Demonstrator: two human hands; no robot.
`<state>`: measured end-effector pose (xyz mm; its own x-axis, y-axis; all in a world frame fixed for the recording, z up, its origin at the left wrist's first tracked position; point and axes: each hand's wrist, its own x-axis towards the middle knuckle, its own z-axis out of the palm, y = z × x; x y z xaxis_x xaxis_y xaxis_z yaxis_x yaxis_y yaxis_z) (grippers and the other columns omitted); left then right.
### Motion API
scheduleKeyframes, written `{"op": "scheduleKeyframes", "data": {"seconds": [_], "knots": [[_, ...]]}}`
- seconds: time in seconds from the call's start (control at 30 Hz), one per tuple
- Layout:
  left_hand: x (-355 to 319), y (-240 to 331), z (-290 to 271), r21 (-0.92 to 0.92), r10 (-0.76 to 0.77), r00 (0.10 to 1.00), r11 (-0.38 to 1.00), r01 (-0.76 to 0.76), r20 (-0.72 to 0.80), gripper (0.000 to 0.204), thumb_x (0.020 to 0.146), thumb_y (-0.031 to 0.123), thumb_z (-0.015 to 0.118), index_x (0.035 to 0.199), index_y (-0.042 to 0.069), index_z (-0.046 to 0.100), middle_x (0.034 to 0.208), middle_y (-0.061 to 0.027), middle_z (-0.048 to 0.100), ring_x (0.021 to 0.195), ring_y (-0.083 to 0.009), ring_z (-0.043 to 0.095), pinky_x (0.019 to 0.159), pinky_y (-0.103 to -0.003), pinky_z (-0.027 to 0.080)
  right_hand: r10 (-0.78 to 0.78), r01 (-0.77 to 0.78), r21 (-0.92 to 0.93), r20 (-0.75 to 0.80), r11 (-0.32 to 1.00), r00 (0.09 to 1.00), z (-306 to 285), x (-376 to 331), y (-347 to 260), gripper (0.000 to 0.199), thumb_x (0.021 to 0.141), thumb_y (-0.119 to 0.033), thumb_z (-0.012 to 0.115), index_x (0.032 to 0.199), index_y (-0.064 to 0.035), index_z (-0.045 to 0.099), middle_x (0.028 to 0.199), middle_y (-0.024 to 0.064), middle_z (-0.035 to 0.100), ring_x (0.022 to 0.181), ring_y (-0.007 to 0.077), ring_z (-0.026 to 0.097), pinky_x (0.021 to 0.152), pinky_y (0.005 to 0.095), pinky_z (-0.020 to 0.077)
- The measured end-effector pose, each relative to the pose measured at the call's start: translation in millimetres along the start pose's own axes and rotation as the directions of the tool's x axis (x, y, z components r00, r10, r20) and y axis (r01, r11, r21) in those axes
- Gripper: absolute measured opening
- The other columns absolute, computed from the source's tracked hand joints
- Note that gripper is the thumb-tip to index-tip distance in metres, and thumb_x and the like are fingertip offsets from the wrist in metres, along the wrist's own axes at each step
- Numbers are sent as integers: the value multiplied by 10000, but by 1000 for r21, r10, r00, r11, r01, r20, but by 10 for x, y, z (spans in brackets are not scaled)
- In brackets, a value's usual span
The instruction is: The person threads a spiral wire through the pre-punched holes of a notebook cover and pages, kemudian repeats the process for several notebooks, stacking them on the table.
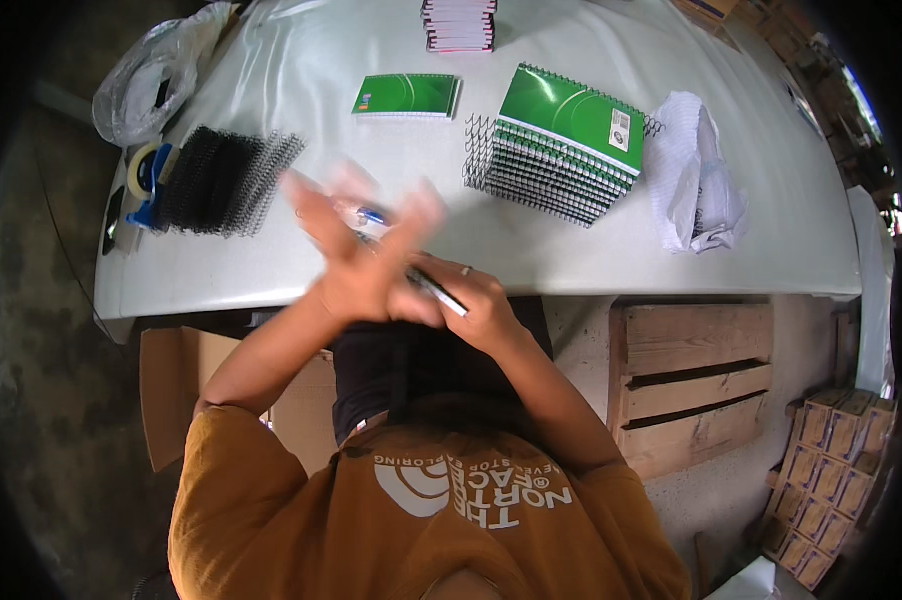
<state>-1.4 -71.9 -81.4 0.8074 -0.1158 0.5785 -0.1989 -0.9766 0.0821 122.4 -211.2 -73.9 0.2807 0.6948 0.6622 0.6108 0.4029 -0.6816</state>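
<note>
My left hand (366,255) is blurred with motion, its fingers spread apart, and it lies crossed over my right hand (486,305) at the near edge of the white table (571,255). A slim pen (439,295) with a blue end runs diagonally between the two hands; my right hand, which wears a ring, seems to grip it. A stack of green spiral notebooks (561,140) sits just beyond the hands to the right. A pile of black wire binding coils (221,180) lies to the left.
A single green notebook (407,96) and a stack of thin booklets (459,25) lie farther back. A tape dispenser (146,175), a plastic bag (156,75) and crumpled white wrapping (696,175) sit at the table's sides. A wooden pallet (696,380) and small cartons (831,480) stand lower right.
</note>
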Motion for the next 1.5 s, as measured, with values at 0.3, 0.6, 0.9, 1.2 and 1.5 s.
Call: {"op": "scheduleKeyframes", "data": {"seconds": [0.3,0.6,0.9,1.2,1.5], "knots": [[311,251,-115,267,-2,984,962,51,-181,916,722,753,448,1357,93,405,1385,-315,259,1324,-498,146,1020,-640,102,146,-151,55,82,987,986,30,32,15,452,767,-9,610,1211,-60,538,1066,163,634,924,347,629,767,386,521],[607,410,-406,67,-158,987,985,157,10,421,771,297,666,1146,114,608,1135,-35,579,1105,-241,492,904,-408,286,218,-231,236,81,944,973,18,43,170,210,741,-1,626,947,19,593,847,172,646,769,305,654,631,329,503],[890,248,-645,61,-57,968,997,43,244,260,731,100,678,985,103,623,1021,-13,618,934,-193,576,828,-350,352,402,-412,199,89,889,911,-32,105,74,151,751,20,603,902,30,593,779,203,640,743,345,649,611,347,494],[999,183,-674,-154,-123,935,971,183,334,168,760,100,672,924,95,634,994,-17,618,902,-202,566,793,-344,356,408,-415,243,80,877,909,-44,121,92,109,795,-11,591,886,49,600,760,221,628,723,367,638,594,350,486],[1175,261,-771,-100,-83,935,987,124,345,189,721,149,693,898,102,646,944,-19,655,869,-190,605,813,-348,400,465,-468,328,93,820,880,-96,109,58,155,812,-52,609,921,59,620,825,230,650,812,283,675,659,346,503]]}}
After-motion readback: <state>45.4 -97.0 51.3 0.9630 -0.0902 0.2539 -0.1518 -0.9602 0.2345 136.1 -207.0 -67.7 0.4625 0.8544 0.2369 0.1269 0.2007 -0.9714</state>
